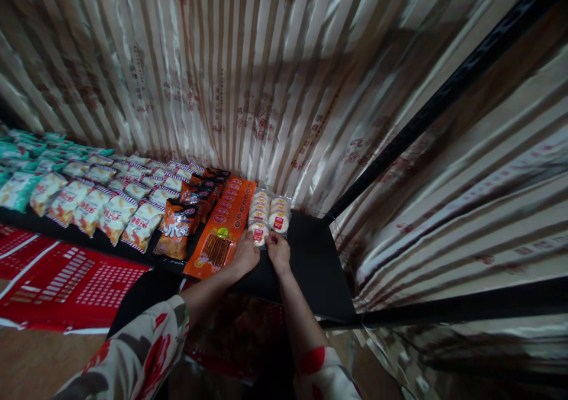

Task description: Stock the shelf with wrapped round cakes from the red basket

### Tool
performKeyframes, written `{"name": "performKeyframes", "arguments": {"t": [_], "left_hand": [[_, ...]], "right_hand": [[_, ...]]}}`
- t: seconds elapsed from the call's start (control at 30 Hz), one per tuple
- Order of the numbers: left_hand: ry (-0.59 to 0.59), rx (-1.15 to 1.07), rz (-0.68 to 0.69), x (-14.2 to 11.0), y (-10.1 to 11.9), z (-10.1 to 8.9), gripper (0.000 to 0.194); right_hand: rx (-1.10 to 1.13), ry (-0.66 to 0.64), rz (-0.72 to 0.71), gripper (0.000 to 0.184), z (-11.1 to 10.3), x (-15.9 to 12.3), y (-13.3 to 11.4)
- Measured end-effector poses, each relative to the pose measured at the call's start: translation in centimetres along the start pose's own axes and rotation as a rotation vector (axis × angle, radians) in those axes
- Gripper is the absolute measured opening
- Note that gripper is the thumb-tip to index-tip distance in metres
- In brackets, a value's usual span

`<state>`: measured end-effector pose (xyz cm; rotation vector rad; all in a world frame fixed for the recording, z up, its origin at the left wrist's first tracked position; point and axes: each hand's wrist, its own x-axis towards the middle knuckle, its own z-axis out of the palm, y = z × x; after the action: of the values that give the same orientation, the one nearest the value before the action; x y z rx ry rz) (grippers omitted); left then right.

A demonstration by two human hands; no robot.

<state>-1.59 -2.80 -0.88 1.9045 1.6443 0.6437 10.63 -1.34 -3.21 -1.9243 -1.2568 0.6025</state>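
Note:
At the near end of a row of clear packets with round white crackers and red labels, my left hand (247, 255) closes on the left side of a cracker packet (258, 234). My right hand (278, 252) pinches the same packet at its lower right corner; its fingertips are partly hidden. Right of that row lies a second, shorter row of cracker packets (279, 216). A flat orange snack pack (220, 228) with a picture of brown sticks lies just left of my left hand. All of these rest on a black shelf (317, 270).
Orange-and-black snack bags (178, 228), white striped snack bags (118, 213) and teal bags (20, 190) fill the shelf leftward. Behind hangs a striped printed plastic sheet (248, 74). A black metal post (426, 113) slants up at right. Red packaging (66, 278) lies below the shelf.

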Motion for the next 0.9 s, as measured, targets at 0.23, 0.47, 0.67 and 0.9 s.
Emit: {"name": "performKeyframes", "arguments": {"t": [0.23, 0.47, 0.67, 0.9], "left_hand": [[0.033, -0.055, 0.038, 0.7, -0.2, 0.7, 0.053], [0.026, -0.071, 0.035, 1.0, -0.1, 0.9, 0.057], [0.009, -0.013, 0.048, 1.1, -0.1, 1.0, 0.058], [0.001, 0.049, 0.124, 0.5, -0.4, 1.4, 0.057]], "right_hand": [[-0.054, -0.001, -0.021, 0.020, 0.2, 0.9, -0.2], [-0.119, -0.005, -0.013, 0.023, 0.3, 1.5, -0.4], [-0.145, 0.013, -0.023, 0.023, 0.6, 1.9, -0.2], [-0.121, 0.034, -0.055, 0.023, 0.7, 1.8, -0.1]]}}
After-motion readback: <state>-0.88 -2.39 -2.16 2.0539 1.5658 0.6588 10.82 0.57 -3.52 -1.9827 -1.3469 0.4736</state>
